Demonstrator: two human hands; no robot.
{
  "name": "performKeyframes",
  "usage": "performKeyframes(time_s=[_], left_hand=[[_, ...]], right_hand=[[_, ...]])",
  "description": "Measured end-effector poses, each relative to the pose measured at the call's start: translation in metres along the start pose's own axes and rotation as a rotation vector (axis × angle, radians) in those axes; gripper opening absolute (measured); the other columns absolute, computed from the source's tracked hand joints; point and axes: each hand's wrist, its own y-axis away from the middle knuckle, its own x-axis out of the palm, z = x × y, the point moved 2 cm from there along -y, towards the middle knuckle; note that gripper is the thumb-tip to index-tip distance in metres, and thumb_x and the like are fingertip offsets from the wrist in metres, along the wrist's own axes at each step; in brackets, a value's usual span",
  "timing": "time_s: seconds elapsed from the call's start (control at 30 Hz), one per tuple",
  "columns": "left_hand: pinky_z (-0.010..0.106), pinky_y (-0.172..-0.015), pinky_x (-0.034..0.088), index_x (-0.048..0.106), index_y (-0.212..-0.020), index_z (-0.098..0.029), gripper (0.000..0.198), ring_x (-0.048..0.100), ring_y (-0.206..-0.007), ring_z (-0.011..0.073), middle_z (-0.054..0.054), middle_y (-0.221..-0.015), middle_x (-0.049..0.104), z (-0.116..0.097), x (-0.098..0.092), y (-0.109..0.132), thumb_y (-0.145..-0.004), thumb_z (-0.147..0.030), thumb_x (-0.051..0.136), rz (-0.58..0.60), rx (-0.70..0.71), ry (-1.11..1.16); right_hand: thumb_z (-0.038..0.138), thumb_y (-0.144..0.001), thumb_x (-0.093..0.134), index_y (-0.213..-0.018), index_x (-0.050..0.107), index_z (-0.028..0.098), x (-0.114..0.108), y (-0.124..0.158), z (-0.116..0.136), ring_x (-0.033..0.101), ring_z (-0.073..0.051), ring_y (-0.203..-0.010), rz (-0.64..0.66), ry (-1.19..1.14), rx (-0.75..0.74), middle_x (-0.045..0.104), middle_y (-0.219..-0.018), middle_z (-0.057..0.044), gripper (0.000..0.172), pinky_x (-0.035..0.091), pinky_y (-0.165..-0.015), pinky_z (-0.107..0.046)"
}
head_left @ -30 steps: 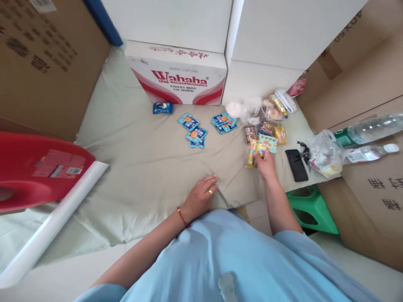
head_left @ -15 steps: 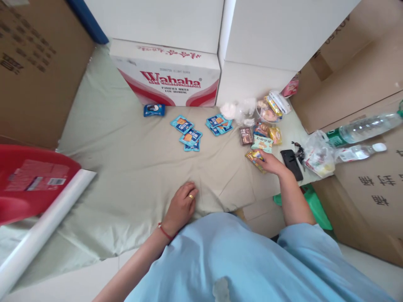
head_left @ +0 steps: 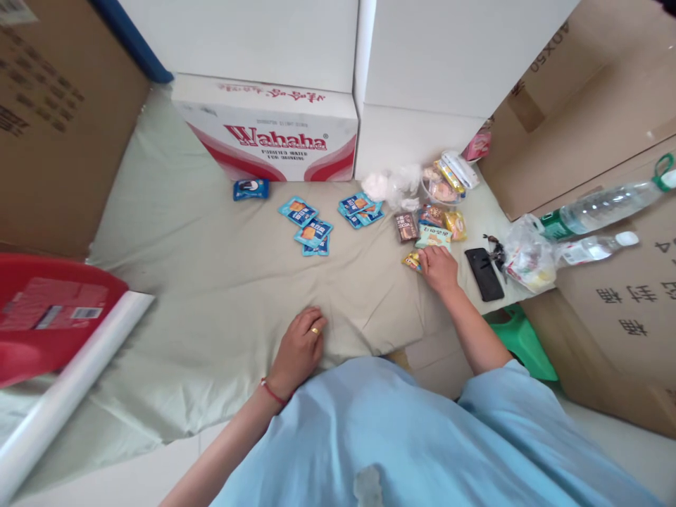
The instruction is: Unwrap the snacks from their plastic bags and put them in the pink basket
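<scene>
Right hand, right of frame centre: fingers bunched over yellow packet, which pokes out at their left. Grip or mere touch: cannot tell. Left hand, lower centre: palm down on cloth, fingers loosely bent. Advise light edge pinch, clear of mint-green packet just above.

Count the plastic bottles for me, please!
2. The bigger bottle is on the picture's right, just above the smaller bottle, which is beside the plastic bag. More could be hidden.
</scene>
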Motion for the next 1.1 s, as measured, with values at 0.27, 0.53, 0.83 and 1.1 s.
performKeyframes(time_s=[0.27,0.53,0.83,1.1], left_hand=[[0.051,-0.105,0.059,0.068,-0.118,-0.022,0.036,0.065,-0.122,0.0285,0.012,-0.119,0.07,-0.001,-0.001,0.002,-0.092,-0.008,0.048,-0.034,-0.021,-0.01],[0.047,-0.102,0.06,0.065,-0.119,-0.023,0.034,0.066,-0.119,0.0272,0.011,-0.118,0.07,-0.002,-0.004,0.002,-0.093,-0.006,0.049,-0.073,-0.005,-0.023],[0.045,-0.1,0.061,0.068,-0.112,-0.022,0.03,0.067,-0.116,0.0262,0.011,-0.114,0.071,-0.004,-0.004,-0.002,-0.094,-0.006,0.05,-0.071,0.013,-0.024],[0.038,-0.093,0.06,0.068,-0.105,-0.021,0.026,0.071,-0.106,0.0216,0.008,-0.107,0.075,0.001,-0.027,0.012,-0.095,-0.006,0.049,-0.133,-0.116,0.065]], right_hand=[[0.056,-0.106,0.042,-0.133,0.067,0.011,-0.003,-0.006,-0.006,0.054,-0.036,-0.115,-0.167,-0.031,0.059,0.065,-0.123,-0.023,0.058,0.043,-0.099,-0.048],[0.049,-0.108,0.038,-0.163,0.041,0.015,0.007,0.047,0.01,0.036,-0.036,-0.153,-0.125,-0.045,0.011,0.046,-0.164,-0.022,0.065,0.022,-0.126,-0.058],[0.041,-0.109,0.036,-0.166,0.037,0.014,0.023,0.024,-0.008,0.03,-0.03,-0.159,0.003,-0.043,-0.075,0.04,-0.17,-0.018,0.063,0.014,-0.131,-0.058],[0.049,-0.106,0.046,-0.154,0.053,0.017,0.011,0.026,-0.009,0.042,-0.036,-0.15,-0.224,-0.143,-0.051,0.049,-0.161,-0.022,0.058,0.028,-0.124,-0.064]])
